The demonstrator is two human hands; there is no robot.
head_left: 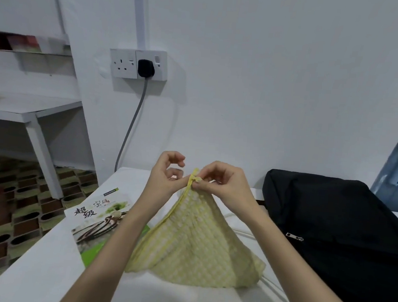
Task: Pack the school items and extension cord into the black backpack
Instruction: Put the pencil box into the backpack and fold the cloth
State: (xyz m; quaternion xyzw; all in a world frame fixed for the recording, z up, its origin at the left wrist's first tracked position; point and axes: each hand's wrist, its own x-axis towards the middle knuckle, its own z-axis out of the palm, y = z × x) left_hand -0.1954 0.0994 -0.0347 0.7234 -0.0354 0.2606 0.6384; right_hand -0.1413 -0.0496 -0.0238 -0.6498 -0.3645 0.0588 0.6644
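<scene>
Head view. Both hands raised over a white table (45, 267), meeting at the top corner of a yellow pouch (192, 241). Pouch: soft mesh-like fabric, pale yellow-and-white check, yellow zipper tape running up its left edge; it hangs from the pinched corner in a limp triangle, lower edge slumped on the table. Left hand (164, 174): thumb and forefinger pinch the zipper end, other fingers loosely curled above. Right hand (221, 181): fingers curled, thumb and fingertips nipping the same corner from the other side.

Black backpack (340, 226) lies flat to the right of the pouch, matte woven cloth, metal zipper pull showing on its near face. A glossy book (97, 224) with green-and-white cover and Chinese characters lies left of the pouch, partly under the left forearm. A thin white cord (246, 234) runs on the table between pouch and backpack.

Behind: white wall socket (138, 64) holding a black plug (146, 68), grey cable dropping down behind the table.
</scene>
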